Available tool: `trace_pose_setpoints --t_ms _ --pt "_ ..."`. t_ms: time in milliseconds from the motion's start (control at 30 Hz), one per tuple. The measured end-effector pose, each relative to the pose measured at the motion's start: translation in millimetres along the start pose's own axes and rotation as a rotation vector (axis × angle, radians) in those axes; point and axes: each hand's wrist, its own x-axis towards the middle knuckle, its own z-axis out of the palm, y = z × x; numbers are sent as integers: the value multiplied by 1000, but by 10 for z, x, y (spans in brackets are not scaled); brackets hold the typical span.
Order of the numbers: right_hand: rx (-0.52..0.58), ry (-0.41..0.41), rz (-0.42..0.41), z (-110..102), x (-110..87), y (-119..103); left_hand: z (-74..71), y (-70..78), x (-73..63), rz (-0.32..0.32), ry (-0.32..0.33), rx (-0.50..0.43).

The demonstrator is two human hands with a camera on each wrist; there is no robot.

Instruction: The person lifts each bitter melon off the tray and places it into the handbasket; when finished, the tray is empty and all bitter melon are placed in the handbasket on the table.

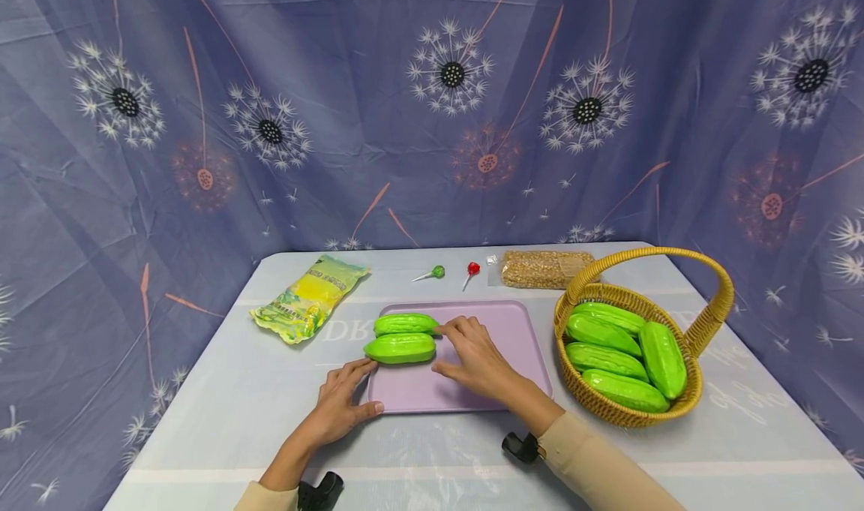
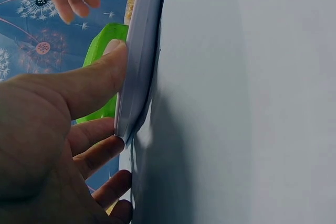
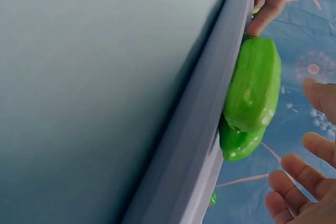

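Observation:
Two long, ridged green fruits lie side by side on the left of a lilac tray (image 1: 472, 391): a nearer fruit (image 1: 400, 348) and a farther fruit (image 1: 405, 324). My left hand (image 1: 340, 404) is spread around the tray's near left corner. In the left wrist view its thumb (image 2: 100, 74) touches the tray rim. My right hand (image 1: 475, 357) is over the tray, just right of the fruits. The right wrist view shows its fingers (image 3: 296, 171) loosely extended, holding nothing, with a gap to the fruits.
A wicker basket (image 1: 574, 380) with a tall handle stands right of the tray, with several green fruits inside. Behind the tray lie a green lollipop (image 1: 439, 272), a red lollipop (image 1: 473, 269) and a bag of grain (image 1: 543, 269). A yellow-green packet (image 1: 310, 297) lies back left.

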Motion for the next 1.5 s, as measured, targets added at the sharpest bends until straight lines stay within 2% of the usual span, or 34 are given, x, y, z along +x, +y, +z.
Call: trace_pose_setpoints --t_ms 333,667,1233,1500 --pt "-65 -56 -14 149 178 -35 0 17 12 12 -3 8" --pt "-97 -107 12 268 304 -53 3 4 10 21 1 8" --pt "-170 -146 22 371 368 -79 0 6 -6 20 3 18" --pt "-162 -153 10 375 361 -63 3 4 -9 19 5 16"
